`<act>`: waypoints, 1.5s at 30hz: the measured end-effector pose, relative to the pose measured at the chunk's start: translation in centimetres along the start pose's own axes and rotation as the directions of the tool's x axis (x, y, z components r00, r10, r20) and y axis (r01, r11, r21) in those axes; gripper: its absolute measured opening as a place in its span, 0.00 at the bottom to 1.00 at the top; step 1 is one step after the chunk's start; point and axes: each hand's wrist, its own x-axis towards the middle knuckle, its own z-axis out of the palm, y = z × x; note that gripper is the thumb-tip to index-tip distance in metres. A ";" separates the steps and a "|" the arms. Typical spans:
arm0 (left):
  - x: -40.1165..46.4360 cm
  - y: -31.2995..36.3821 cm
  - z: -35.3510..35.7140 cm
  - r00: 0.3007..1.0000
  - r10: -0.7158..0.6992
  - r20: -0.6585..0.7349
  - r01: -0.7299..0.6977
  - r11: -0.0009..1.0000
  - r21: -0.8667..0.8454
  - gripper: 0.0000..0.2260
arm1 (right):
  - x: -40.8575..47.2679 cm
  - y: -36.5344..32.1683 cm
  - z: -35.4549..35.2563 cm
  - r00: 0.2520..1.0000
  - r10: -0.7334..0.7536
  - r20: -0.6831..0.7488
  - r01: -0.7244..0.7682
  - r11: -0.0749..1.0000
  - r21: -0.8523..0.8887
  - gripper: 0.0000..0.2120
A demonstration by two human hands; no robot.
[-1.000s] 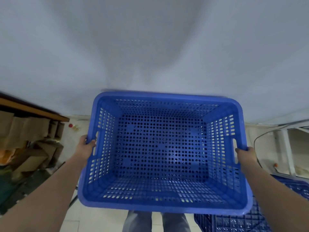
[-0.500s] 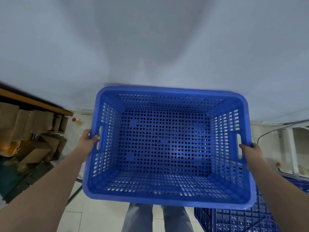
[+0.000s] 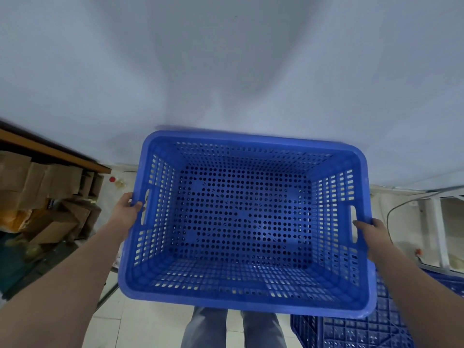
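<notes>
I hold an empty blue perforated plastic basket [image 3: 251,140] in front of me, above the floor. My left hand [image 3: 126,209] grips its left rim, with the thumb hooked into the handle slot. On the opposite side, my right hand [image 3: 371,234] grips the right rim at the other handle slot, thumb over the edge. The basket tilts slightly, its right side lower. My legs show below it.
A white wall [image 3: 226,71] stands close ahead. At the left is a wooden shelf [image 3: 50,151] with cardboard boxes [image 3: 37,187] under it. Another blue crate [image 3: 351,330] lies on the tiled floor at lower right. A white frame [image 3: 437,222] and a cable stand at right.
The basket has shifted to the right and tilted a little, its right side dropping. Both hands keep their grip on the rims.
</notes>
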 end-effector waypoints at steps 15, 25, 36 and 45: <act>0.4 0.1 0.8 1.000 0.028 -0.003 -0.028 0.999 0.027 0.14 | 0.0 -0.4 0.0 0.995 -0.071 -0.070 0.061 0.989 -0.137 0.22; 0.2 -0.5 0.6 0.999 0.051 0.004 -0.051 0.999 0.011 0.14 | 0.1 0.1 0.4 0.983 -0.115 -0.144 0.089 0.981 -0.172 0.17; 1.0 -0.2 0.9 0.998 0.060 -0.010 -0.059 0.994 0.094 0.17 | 1.6 0.9 1.0 0.977 -0.190 -0.092 0.150 0.932 -0.330 0.05; 0.0 -1.1 0.8 0.993 0.116 -0.003 -0.115 0.992 0.058 0.16 | 0.6 0.7 0.7 0.977 -0.202 -0.067 0.161 0.906 -0.391 0.06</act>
